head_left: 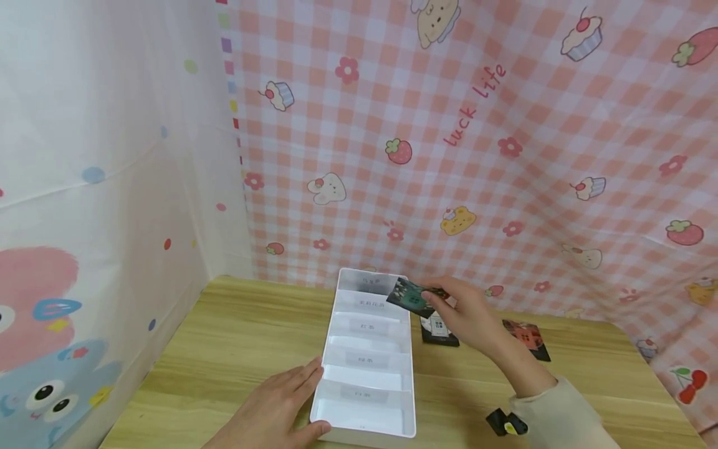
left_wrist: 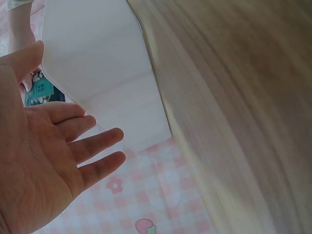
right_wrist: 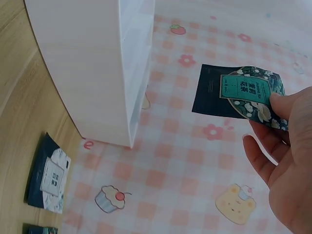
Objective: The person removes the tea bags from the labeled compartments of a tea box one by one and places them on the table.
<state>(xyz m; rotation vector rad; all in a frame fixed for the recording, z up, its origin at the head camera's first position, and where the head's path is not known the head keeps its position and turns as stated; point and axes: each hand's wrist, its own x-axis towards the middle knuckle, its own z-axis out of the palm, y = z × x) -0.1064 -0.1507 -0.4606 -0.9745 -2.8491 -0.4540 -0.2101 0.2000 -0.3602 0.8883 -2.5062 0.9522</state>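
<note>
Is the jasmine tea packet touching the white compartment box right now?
Apart. The right wrist view shows pink checked cloth through the gap between the jasmine tea packet and the white compartment box; the right hand pinches the packet's other end.

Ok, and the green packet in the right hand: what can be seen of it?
The packet is flat, thin and roughly rectangular, like a film or foil pouch. One end is plain dark green; the other is printed with white flowers, and a teal label carries dark lettering. The right hand pinches its flowered end, printed face showing, slightly bent. It is held in the air near the far right corner of the box, without touching it. Its underside is hidden.
</note>
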